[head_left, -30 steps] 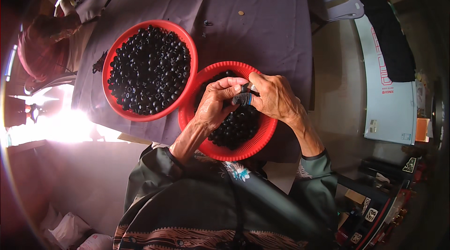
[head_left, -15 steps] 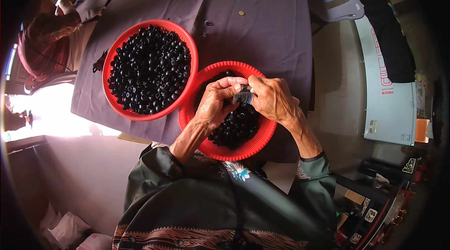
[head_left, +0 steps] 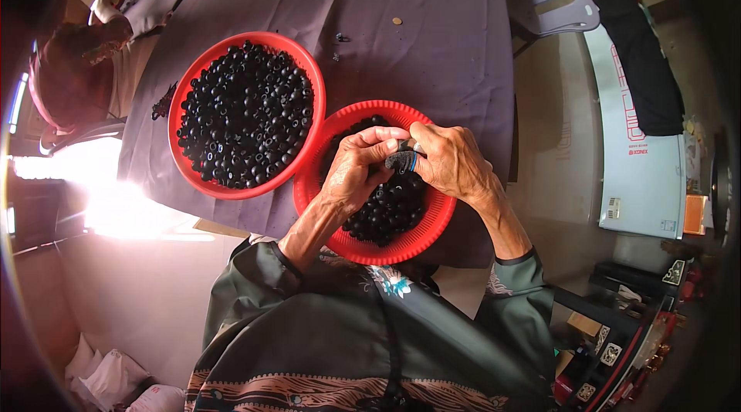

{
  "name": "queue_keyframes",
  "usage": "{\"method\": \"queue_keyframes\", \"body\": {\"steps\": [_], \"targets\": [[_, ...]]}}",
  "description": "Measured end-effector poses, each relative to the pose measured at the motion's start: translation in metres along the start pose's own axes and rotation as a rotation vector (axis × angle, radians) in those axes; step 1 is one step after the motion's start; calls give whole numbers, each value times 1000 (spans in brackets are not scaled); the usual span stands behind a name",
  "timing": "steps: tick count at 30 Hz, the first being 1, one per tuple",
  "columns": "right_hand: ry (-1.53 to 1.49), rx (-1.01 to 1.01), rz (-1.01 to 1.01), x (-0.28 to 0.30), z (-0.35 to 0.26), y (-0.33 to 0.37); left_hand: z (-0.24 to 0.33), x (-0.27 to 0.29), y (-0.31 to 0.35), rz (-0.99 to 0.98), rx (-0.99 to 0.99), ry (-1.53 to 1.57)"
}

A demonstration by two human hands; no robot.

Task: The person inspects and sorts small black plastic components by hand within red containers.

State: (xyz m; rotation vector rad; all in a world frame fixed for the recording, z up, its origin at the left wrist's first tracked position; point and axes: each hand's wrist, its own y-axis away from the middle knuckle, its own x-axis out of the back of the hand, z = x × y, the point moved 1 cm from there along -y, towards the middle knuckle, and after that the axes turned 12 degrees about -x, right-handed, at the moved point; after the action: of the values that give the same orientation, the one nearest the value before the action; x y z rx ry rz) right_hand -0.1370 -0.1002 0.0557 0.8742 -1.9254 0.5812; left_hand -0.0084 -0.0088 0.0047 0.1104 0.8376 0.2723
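Observation:
Over the near red basket (head_left: 434, 233), both my hands meet with their fingertips pinched together. My left hand (head_left: 353, 167) is closed, its thumb and index finger reaching the right fingers. My right hand (head_left: 457, 165) is closed too, knuckles up. A dark grey knit finger cover (head_left: 401, 160) with a blue edge sits between them, seemingly on a right-hand finger. Whatever they pinch is too small and hidden to name. Below them lie many small round black pieces (head_left: 384, 215), bead-like, partly covered by my hands.
A second red basket (head_left: 318, 76), heaped with black pieces, some hollow, stands left on the purple-grey tablecloth (head_left: 432, 57). A small round tan thing (head_left: 397, 21) and dark bits (head_left: 341, 38) lie beyond. A grey plastic chair (head_left: 567, 12) is far right; another person (head_left: 73, 76) sits left.
My hands stay almost in place, with only a slight shift of the right fingers. The person at the left has moved a little. The baskets have not moved.

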Motion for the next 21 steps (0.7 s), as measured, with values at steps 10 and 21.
{"method": "queue_keyframes", "body": {"steps": [10,21], "targets": [[-32,-39,8,4,10,5,1,-1,-5,158,36,-145],[-180,-129,-56,6,10,11,5,8,-12,135,106,337]]}}
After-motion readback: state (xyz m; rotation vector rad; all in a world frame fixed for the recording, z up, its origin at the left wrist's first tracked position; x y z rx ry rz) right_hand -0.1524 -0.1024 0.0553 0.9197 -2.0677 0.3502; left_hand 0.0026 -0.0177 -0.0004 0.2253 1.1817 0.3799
